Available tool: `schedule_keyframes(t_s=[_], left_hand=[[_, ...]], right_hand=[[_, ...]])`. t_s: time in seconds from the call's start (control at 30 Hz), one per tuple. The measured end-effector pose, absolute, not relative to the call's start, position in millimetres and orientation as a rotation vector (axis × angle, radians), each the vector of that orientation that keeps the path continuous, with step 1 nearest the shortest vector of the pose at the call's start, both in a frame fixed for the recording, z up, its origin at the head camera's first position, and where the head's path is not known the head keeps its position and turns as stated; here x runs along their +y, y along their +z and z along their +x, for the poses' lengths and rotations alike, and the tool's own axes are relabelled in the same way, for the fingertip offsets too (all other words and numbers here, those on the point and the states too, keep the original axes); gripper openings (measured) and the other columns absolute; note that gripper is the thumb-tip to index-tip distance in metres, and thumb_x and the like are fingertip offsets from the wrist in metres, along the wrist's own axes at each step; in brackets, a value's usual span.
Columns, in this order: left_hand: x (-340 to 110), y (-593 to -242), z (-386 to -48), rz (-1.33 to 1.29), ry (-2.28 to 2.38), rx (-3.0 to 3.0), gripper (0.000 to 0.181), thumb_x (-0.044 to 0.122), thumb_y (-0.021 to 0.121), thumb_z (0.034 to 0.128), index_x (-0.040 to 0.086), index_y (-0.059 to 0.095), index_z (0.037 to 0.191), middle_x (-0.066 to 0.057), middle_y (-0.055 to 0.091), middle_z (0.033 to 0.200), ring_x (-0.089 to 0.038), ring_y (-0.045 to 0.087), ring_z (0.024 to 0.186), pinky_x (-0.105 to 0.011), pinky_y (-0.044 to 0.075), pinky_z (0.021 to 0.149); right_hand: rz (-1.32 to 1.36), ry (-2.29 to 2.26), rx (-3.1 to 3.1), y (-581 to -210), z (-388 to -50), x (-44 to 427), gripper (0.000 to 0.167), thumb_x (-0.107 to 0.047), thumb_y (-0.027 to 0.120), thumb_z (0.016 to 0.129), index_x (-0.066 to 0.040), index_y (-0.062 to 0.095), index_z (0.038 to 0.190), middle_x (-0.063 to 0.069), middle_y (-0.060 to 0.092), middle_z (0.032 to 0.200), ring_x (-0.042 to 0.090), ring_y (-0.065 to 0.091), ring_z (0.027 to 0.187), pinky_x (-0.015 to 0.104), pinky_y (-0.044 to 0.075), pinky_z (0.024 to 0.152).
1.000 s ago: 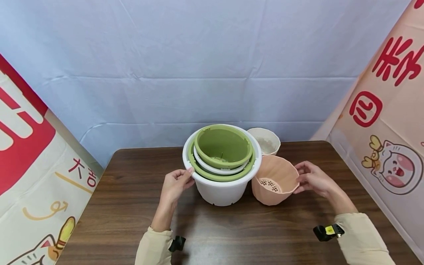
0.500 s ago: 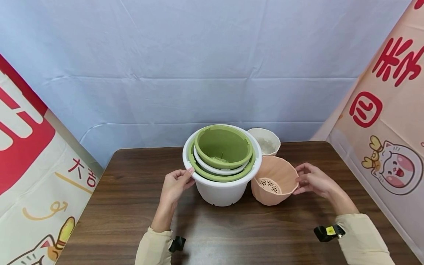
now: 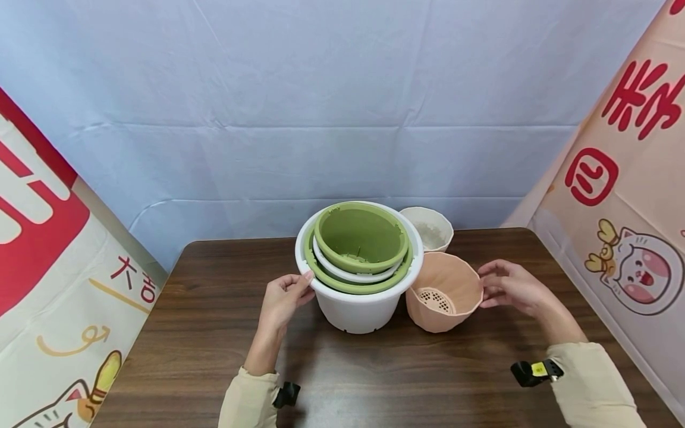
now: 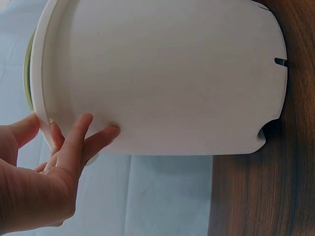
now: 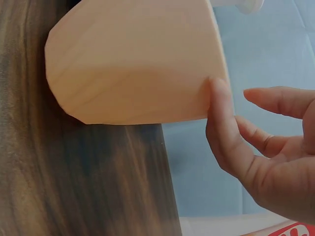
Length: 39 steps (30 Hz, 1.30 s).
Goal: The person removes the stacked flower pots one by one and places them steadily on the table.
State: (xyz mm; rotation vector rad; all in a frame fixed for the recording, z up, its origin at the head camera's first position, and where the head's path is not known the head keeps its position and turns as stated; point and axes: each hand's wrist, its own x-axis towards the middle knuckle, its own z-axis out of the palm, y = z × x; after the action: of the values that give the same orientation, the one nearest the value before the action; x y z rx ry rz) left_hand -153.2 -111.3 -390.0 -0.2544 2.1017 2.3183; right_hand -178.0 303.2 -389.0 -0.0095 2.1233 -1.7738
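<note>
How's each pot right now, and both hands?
Big white pot: upright, outermost
Lower green pot: nested inside it
Inner white pot: nested between green ones
Top green pot: innermost, open upward
Peach pot: upright, open upward
Cream pot: open upward, contents unclear
Left hand: pinching big white pot's rim
Right hand: touching peach pot

Mid-frame in the head view, the large round white plastic pot (image 3: 360, 315) hides the outer wall of the round green plastic pot (image 3: 360, 289) directly inside it. The cream faceted pot (image 3: 428, 227) loses its base behind the peach faceted pot (image 3: 439, 318). In the wrist views, side edges crop the left hand (image 4: 54, 182) and right hand (image 5: 268, 157).
</note>
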Motion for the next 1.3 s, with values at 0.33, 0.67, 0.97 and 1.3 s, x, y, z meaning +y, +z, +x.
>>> schedule_keyframes(t_s=[0.33, 0.67, 0.97, 1.3], left_hand=[[-110.7, -390.2, -152.7, -0.266, 2.317, 2.095, 0.025, 0.012, 0.063, 0.087, -0.012, 0.057, 0.092, -0.006, 0.063, 0.074, -0.013, 0.062, 0.075, -0.031, 0.055, 0.074], [-111.0, -390.6, -153.6, -0.274, 2.319, 2.095, 0.024, 0.011, 0.062, 0.0874, -0.012, 0.057, 0.091, -0.006, 0.062, 0.073, -0.013, 0.062, 0.074, -0.03, 0.055, 0.073], [-111.3, -390.6, -154.1, -0.266, 2.322, 2.097, 0.025, 0.011, 0.063, 0.0873, -0.013, 0.057, 0.091, -0.007, 0.062, 0.073, -0.014, 0.062, 0.074, -0.031, 0.055, 0.074], [-111.2, -390.1, -153.8, -0.287, 2.311, 2.091, 0.022, 0.01, 0.062, 0.0879, -0.011, 0.058, 0.09, -0.008, 0.063, 0.074, -0.014, 0.063, 0.075, -0.032, 0.055, 0.074]], right_hand=[[-0.022, -1.752, 2.17, -375.6, -181.3, 303.1, 0.027, -0.002, 0.049, 0.09, 0.01, 0.035, 0.11, 0.007, 0.059, 0.081, 0.015, 0.057, 0.062, 0.032, 0.056, 0.058], [-0.079, -1.753, 2.199, -361.2, -188.2, 296.5, 0.021, -0.004, 0.049, 0.092, 0.006, 0.04, 0.109, 0.007, 0.058, 0.087, 0.018, 0.06, 0.072, 0.036, 0.057, 0.065], [-0.138, -1.75, 2.231, -346.6, -195.8, 286.5, 0.022, -0.006, 0.047, 0.094, 0.006, 0.039, 0.11, 0.007, 0.057, 0.087, 0.017, 0.06, 0.071, 0.034, 0.057, 0.064], [-0.189, -1.766, 2.224, -332.3, -200.9, 273.1, 0.025, -0.006, 0.048, 0.094, 0.008, 0.038, 0.111, 0.011, 0.056, 0.091, 0.018, 0.06, 0.07, 0.036, 0.057, 0.064]])
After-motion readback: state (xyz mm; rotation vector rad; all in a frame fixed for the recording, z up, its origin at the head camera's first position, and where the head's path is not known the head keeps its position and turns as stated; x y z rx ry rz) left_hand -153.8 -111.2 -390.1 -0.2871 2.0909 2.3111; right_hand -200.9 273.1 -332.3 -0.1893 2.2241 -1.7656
